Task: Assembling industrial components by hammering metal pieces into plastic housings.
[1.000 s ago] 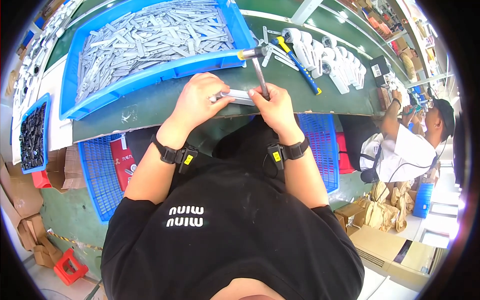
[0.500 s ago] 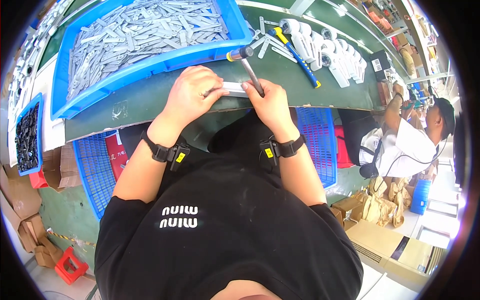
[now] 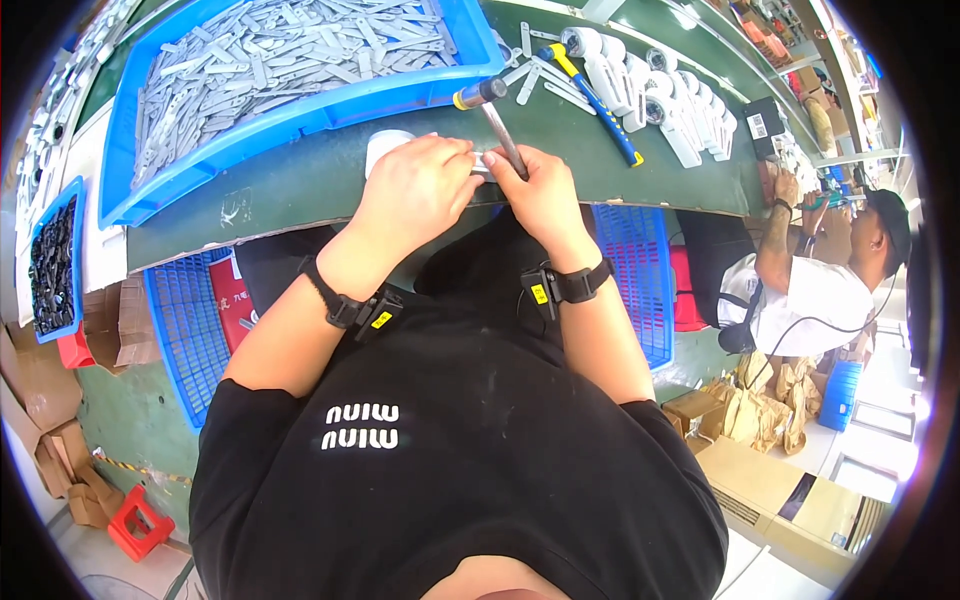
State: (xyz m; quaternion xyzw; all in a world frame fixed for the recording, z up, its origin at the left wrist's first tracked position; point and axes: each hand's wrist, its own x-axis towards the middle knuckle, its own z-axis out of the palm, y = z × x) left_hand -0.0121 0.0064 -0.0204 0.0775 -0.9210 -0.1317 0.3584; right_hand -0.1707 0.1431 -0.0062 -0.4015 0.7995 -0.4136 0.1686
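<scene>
My left hand [image 3: 420,185] is curled over a white part with a rounded end [image 3: 388,147] at the front edge of the green bench. The palm and fingers hide most of that part. My right hand [image 3: 543,195] is wrapped round the metal handle of a small hammer [image 3: 503,138]. The hammer stands tilted, its yellow-and-grey head [image 3: 480,95] raised above the bench. Both hands nearly meet, and a narrow strip of the light part shows between the fingertips.
A blue tray [image 3: 300,130] of flat grey pieces stands at the back left. Several white round-headed parts [image 3: 660,110] and a blue-and-yellow-handled hammer [image 3: 595,105] lie on the right, beside loose grey strips [image 3: 530,80]. A co-worker [image 3: 810,280] sits further right.
My left hand has shifted right, closer to my right hand, and laid itself over the part. The part's white rounded end now shows behind it. The hammer stays in my right hand.
</scene>
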